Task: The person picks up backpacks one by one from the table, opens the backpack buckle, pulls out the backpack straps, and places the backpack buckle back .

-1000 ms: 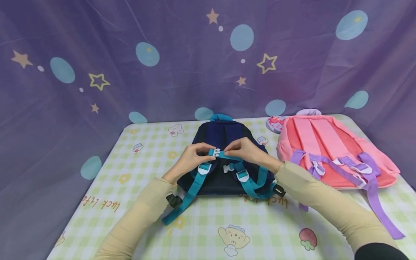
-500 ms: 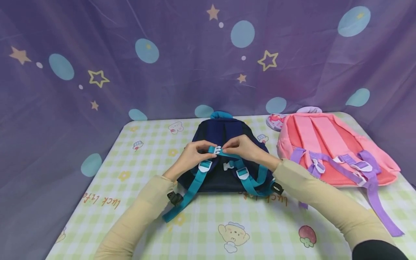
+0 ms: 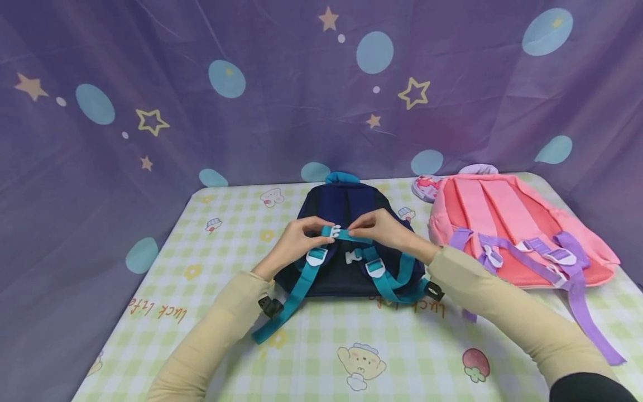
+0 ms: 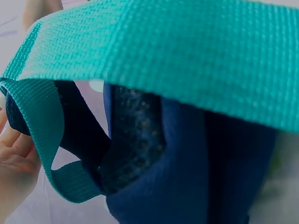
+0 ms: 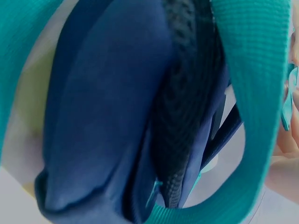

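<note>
A dark navy backpack point(image 3: 331, 285) lies on the table with its shoulder straps facing up. Over its middle, my left hand point(image 3: 295, 241) pinches the left end of a white side-release buckle point(image 3: 335, 231) on a teal webbing strap. Thumb and fingertips of my right hand point(image 3: 383, 228) pinch the teal strap point(image 3: 348, 235) just right of that buckle, which appears joined. Below it hangs a white buckle piece point(image 3: 350, 257), free of both hands. White strap adjusters point(image 3: 316, 257) sit on the teal shoulder webbing. Teal webbing point(image 4: 187, 51) crosses close to the left wrist camera, hiding most of that hand's grip.
To the right lies a pink backpack point(image 3: 494, 223) with purple straps point(image 3: 585, 315) trailing toward the table's front. A small pink-and-purple round item point(image 3: 427, 188) is beside it. The table has a green checked cloth point(image 3: 201, 335); a purple curtain point(image 3: 281, 128) hangs behind.
My right fingertips have slid slightly right along the strap, away from the buckle, and the strap looks straighter. My left hand keeps its pinch at the buckle.
</note>
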Demonstrator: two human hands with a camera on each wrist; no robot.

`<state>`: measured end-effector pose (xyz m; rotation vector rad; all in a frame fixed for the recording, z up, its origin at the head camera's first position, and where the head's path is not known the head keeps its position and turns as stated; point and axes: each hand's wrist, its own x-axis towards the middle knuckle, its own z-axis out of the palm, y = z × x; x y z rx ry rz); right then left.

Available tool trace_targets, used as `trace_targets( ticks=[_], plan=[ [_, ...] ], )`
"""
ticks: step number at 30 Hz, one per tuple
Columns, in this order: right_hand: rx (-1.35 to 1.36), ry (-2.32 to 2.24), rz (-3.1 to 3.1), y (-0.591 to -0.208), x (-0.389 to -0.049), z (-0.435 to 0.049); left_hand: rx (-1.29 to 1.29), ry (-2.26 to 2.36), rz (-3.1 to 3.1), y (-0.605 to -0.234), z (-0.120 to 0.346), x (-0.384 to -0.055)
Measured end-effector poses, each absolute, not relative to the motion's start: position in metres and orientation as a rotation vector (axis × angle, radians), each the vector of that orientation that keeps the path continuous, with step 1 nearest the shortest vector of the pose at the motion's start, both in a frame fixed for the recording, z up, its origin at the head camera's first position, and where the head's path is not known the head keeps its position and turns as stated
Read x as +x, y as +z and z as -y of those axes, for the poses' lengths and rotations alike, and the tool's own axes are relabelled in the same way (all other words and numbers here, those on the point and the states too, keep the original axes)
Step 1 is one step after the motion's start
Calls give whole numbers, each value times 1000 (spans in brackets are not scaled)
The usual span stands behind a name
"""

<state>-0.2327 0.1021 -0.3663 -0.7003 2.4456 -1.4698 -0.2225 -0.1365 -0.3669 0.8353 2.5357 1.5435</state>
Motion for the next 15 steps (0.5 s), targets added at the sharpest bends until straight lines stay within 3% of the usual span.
trace_targets(
  ticks=[15],
  plan=[
    [-691, -1496, -2426, -366, -230, -107, 776, 1555, -2537, -367, 137, -222]
  ],
)
